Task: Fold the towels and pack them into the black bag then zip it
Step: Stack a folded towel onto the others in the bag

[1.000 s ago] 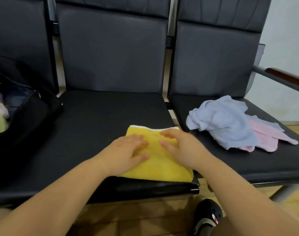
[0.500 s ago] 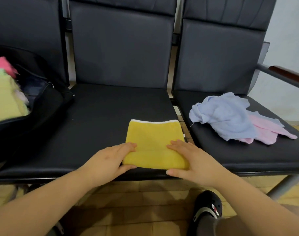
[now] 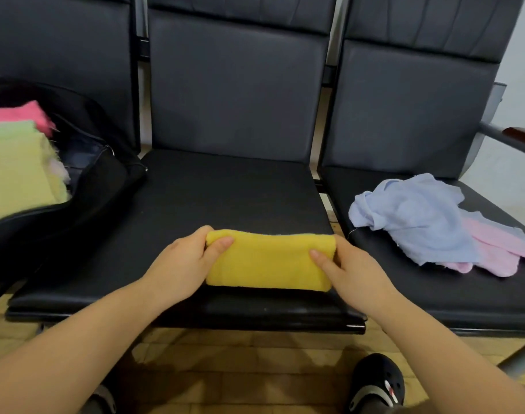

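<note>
A yellow towel, folded into a narrow band, lies near the front edge of the middle seat. My left hand grips its left end, thumb on top and fingers behind. My right hand grips its right end the same way. The black bag lies open on the left seat. Folded towels fill the bag: a pale green one and a pink one. A crumpled light blue towel lies over a pink towel on the right seat.
Three black padded chairs stand in a row with tall backrests. A wooden armrest sticks out at the far right. Below the seats are a wood floor and my black shoe.
The yellow towel has been folded in half again, its near edge brought up to the far edge. Both hands moved from the near corners to the ends of the band.
</note>
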`<state>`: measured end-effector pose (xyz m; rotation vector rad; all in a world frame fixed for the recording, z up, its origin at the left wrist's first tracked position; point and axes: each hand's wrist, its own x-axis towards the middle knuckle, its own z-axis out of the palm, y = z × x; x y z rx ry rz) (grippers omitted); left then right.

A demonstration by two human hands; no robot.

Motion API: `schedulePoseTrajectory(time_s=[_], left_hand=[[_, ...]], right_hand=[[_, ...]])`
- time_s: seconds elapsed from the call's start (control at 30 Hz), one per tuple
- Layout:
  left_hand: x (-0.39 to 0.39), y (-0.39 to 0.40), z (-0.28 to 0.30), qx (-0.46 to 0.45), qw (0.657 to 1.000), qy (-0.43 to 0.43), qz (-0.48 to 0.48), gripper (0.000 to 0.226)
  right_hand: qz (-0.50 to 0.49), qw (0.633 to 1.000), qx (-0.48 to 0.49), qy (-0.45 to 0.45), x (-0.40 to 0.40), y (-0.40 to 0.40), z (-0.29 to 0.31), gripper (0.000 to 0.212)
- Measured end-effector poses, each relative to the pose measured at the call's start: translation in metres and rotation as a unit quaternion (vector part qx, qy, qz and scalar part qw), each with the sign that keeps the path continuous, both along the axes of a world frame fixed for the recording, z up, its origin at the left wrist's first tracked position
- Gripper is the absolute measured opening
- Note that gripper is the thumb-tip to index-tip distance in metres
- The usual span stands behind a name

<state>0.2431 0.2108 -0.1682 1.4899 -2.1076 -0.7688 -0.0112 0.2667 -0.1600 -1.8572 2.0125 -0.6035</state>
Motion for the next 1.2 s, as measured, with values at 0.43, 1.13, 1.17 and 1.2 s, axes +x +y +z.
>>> schedulePoseTrajectory(time_s=[0.43, 1.13, 1.17, 1.2], left_hand=[[-0.047, -0.081, -0.016, 0.132, 0.960, -0.222, 0.106, 0.080], [-0.020, -0.051, 0.043, 0.050, 0.969, 0.238, -0.051, 0.032], [-0.014, -0.045, 0.048, 0.020, 0.969, 0.237, -0.072, 0.030], [-0.008, -0.040, 0.054, -0.010, 0.969, 0.229, -0.087, 0.028]], right_hand=[[-0.110, 0.989, 0.097, 0.031, 0.007, -0.066, -0.018, 0.036], [0.083, 0.995, 0.050, -0.039, 0.053, -0.058, 0.034, 0.110], [0.104, 0.992, 0.042, -0.062, 0.059, -0.061, 0.038, 0.105], [0.118, 0.989, 0.030, -0.078, 0.066, -0.064, 0.042, 0.102]])
